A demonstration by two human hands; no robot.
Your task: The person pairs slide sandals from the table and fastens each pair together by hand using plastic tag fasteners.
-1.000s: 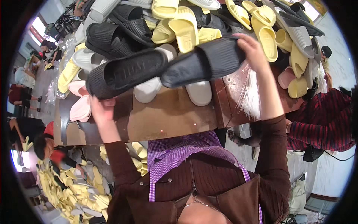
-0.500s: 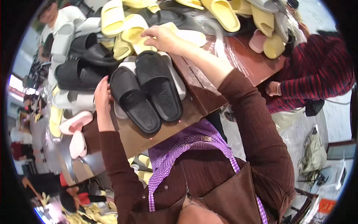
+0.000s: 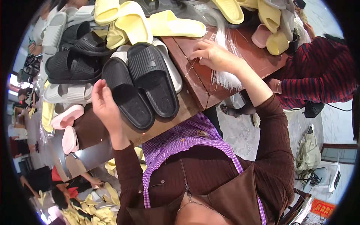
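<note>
A pair of black slippers (image 3: 148,86) with ribbed straps lies in front of me, on top of a pale grey pair (image 3: 168,67) that is mostly covered. Beside the left black slipper is my left hand (image 3: 106,107), its fingers raised and loosely bent, holding nothing. To the right, over the reddish-brown table surface, my right hand (image 3: 215,56) has its fingers curled together in a pinch. A thin pale line shows by those fingertips, too fine to name. Just under that hand lies a bundle of clear plastic strands (image 3: 226,79).
Yellow slippers (image 3: 176,25) are heaped at the far side. More black slippers (image 3: 71,67) and pink slippers (image 3: 67,117) lie to the left. A person in a red-and-black striped top (image 3: 318,75) is close on the right. Yellow slippers (image 3: 90,210) pile up at lower left.
My right hand has moved right and nearer, from the yellow slippers to the clear strands. My left hand has come off the left black slipper's side and drawn back slightly.
</note>
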